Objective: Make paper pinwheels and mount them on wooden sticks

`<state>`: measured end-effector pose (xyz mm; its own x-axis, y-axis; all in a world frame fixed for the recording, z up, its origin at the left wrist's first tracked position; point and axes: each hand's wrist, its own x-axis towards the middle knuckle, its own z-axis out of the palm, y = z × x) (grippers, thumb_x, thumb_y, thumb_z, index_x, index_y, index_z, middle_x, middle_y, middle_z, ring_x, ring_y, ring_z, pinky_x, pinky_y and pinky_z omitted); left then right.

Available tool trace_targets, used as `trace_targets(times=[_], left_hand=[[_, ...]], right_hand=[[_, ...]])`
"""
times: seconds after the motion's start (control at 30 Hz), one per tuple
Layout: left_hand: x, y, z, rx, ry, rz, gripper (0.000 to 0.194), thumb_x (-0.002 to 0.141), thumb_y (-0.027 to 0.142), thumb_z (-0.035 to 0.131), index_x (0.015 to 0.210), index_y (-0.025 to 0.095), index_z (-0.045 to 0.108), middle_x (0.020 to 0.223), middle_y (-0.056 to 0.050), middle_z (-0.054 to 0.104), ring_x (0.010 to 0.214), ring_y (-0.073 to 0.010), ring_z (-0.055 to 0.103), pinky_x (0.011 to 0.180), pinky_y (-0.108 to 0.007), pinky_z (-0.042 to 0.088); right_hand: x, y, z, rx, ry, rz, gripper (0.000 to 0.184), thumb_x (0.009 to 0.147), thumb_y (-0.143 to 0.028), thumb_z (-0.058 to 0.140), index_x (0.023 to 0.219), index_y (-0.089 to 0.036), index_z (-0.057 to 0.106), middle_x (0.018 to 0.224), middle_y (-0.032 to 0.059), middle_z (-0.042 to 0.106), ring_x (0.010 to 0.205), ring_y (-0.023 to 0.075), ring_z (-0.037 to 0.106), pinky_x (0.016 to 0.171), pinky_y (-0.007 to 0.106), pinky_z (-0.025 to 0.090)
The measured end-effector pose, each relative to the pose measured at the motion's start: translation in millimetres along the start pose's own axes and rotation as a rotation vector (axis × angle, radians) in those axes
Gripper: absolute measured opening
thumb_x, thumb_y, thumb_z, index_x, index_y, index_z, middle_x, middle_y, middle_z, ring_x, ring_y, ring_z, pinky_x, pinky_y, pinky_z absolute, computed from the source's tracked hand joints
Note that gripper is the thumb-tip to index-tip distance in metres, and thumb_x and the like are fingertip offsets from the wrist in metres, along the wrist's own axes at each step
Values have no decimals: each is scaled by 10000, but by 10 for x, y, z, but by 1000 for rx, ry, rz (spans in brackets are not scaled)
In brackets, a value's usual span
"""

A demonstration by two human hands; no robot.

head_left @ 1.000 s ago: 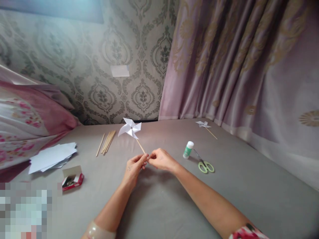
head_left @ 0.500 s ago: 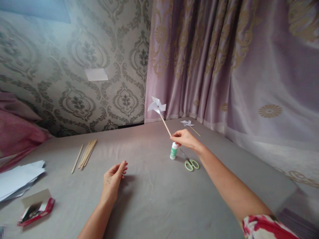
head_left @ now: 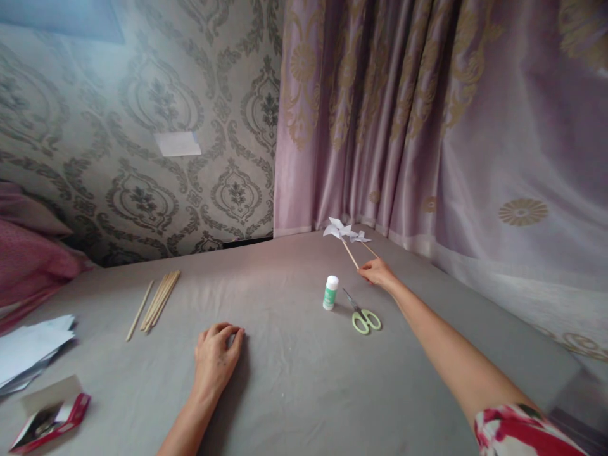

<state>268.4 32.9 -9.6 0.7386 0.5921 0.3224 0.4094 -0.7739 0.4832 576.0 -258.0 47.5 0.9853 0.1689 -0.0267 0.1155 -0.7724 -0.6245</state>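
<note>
My right hand [head_left: 377, 272] pinches the lower end of the wooden stick of a white paper pinwheel [head_left: 338, 229]. The stick slants up to the left, and its blades overlap a second paper pinwheel [head_left: 360, 237] at the back of the bed-like grey surface. Closer to me stand an upright white-and-green glue bottle [head_left: 330, 293] and scissors with pale green handles [head_left: 364, 318], left of my right forearm. My left hand [head_left: 218, 351] rests palm down on the grey cloth, holding nothing, thumb apart from the loosely bent fingers.
Several wooden sticks [head_left: 160, 303] lie in a bundle at the left, with a single stick [head_left: 139, 311] beside them. White paper sheets [head_left: 33, 348] and an open red box [head_left: 50, 418] with small contents are at the left edge. A purple curtain [head_left: 361, 126] hangs behind the grey cloth [head_left: 285, 392].
My right hand has moved right and away from me with the pinwheel, lowering it beside the second one. My left hand has turned palm down onto the cloth.
</note>
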Motion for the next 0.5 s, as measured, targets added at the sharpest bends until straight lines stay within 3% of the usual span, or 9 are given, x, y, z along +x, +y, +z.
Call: trace_targets(times=[0.2,0.5], left_hand=[[12,5,-10,20,-26,-25,363,793,446,451,813,225,738,1018,-84,683,976,-292,560,900,-422,426],[26,21,-21,49,-64,-51,367,796,437,448,851,216,736,1040,-102,664,997,-311,548,882,-439,433]], right_hand=[[186,105,147,-121,-8,17,208,752,-233,642,882,-106,742,607,69,658,634,175,622,571,238,428],[350,39,219,-237,-37,68,221,809,-230,611,970,-132,726,890,140,705,893,240,660,722,292,469]])
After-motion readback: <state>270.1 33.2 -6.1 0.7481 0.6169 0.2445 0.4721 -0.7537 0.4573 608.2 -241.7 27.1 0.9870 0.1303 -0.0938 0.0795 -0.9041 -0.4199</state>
